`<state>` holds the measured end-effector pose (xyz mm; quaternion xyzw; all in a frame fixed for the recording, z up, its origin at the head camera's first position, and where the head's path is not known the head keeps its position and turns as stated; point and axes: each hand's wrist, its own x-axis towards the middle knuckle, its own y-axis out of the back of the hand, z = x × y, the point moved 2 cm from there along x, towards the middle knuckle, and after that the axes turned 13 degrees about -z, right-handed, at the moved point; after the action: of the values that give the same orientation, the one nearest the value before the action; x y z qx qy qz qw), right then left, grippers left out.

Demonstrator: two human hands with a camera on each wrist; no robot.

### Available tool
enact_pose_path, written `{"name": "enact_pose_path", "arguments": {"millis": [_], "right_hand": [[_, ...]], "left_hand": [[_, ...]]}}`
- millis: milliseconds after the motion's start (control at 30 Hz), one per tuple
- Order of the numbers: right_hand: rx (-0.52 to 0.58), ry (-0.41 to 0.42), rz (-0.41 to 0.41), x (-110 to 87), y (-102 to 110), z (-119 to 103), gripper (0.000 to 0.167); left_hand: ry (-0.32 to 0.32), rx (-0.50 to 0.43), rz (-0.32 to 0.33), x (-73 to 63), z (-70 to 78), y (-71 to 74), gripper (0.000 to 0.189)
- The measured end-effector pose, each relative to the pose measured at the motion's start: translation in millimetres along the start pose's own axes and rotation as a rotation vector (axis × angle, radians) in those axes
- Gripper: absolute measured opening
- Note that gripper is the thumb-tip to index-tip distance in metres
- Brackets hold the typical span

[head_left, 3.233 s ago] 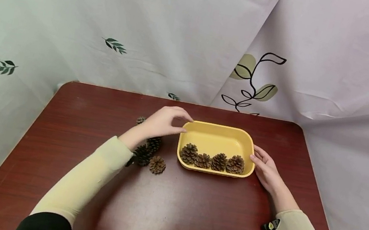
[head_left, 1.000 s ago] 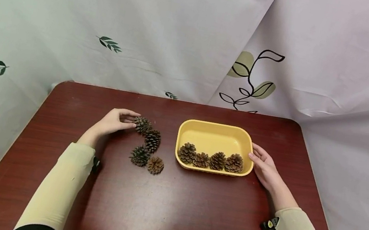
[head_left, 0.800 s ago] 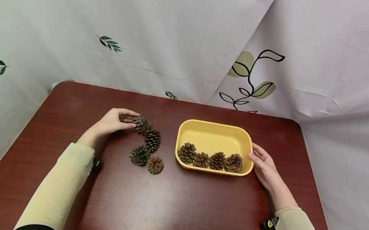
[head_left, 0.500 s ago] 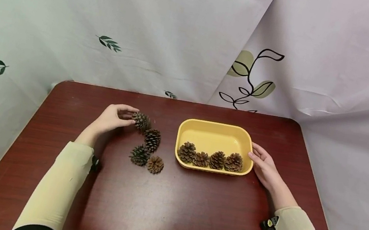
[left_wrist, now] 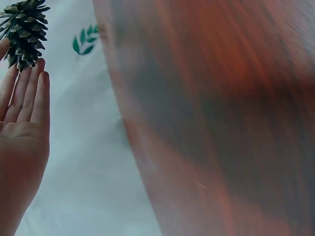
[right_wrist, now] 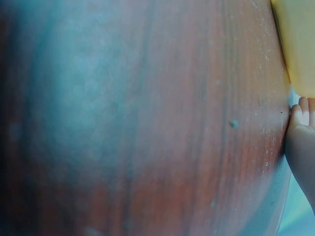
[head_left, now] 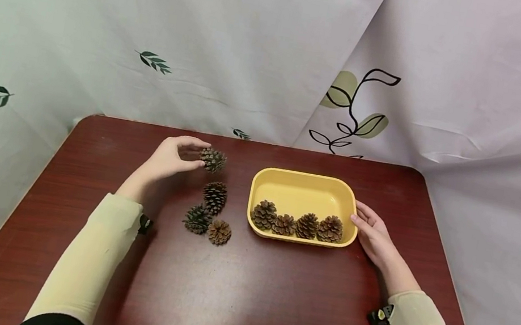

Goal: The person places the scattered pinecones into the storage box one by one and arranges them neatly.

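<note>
In the head view my left hand (head_left: 168,158) pinches a pine cone (head_left: 212,159) between thumb and fingertips, above the far left part of the table. The left wrist view shows this pine cone (left_wrist: 27,33) at the tips of the left hand's fingers. Three more pine cones lie on the table below it: a dark one (head_left: 215,197), a greenish one (head_left: 197,219) and a light brown one (head_left: 220,233). My right hand (head_left: 376,236) grips the right end of a yellow tray (head_left: 306,180), thumb at its rim. Several pine cones stand in a row along the tray's near side.
The dark red wooden table (head_left: 238,297) ends at a white curtain (head_left: 237,55) with leaf prints behind it. In the right wrist view the tray's yellow wall (right_wrist: 298,44) shows at the upper right.
My left hand came back left from the tray's edge, took hold of the farthest pine cone, then raised it away from the others and slightly right. The right hand stays at the tray.
</note>
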<state>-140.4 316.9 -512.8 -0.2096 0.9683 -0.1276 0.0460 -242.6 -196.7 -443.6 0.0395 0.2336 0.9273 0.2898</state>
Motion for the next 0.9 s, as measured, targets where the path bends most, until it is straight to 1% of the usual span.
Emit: {"name": "enact_pose_path", "arguments": {"millis": [133, 267, 333, 500, 633, 767, 900], "right_hand": [[-0.004, -0.001, 0.000, 0.0, -0.7, -0.9, 0.034], [-0.004, 0.002, -0.002, 0.1, -1.4, -2.0, 0.034], [-0.009, -0.002, 0.001, 0.1, -1.5, -2.4, 0.034], [-0.021, -0.015, 0.010, -0.8, -2.0, -3.3, 0.034], [-0.016, -0.013, 0.011, -1.5, -2.0, -2.8, 0.035], [-0.014, -0.005, 0.004, -1.2, -1.5, -1.1, 0.037], [-0.013, -0.002, 0.004, -1.0, -1.5, 0.0, 0.037]], "left_hand": [[-0.031, 0.019, -0.018, 8.2, 12.2, -6.7, 0.046], [-0.075, 0.046, -0.028, 16.0, 26.4, -14.7, 0.045], [-0.101, 0.074, -0.033, 19.7, 33.6, -19.1, 0.045], [-0.153, 0.183, -0.042, 29.8, 49.4, -32.1, 0.046], [-0.190, 0.230, -0.062, 38.8, 60.0, -43.7, 0.046], [-0.211, 0.259, -0.090, 46.3, 68.9, -54.2, 0.047], [-0.220, 0.345, -0.114, 53.4, 76.1, -63.9, 0.047]]}}
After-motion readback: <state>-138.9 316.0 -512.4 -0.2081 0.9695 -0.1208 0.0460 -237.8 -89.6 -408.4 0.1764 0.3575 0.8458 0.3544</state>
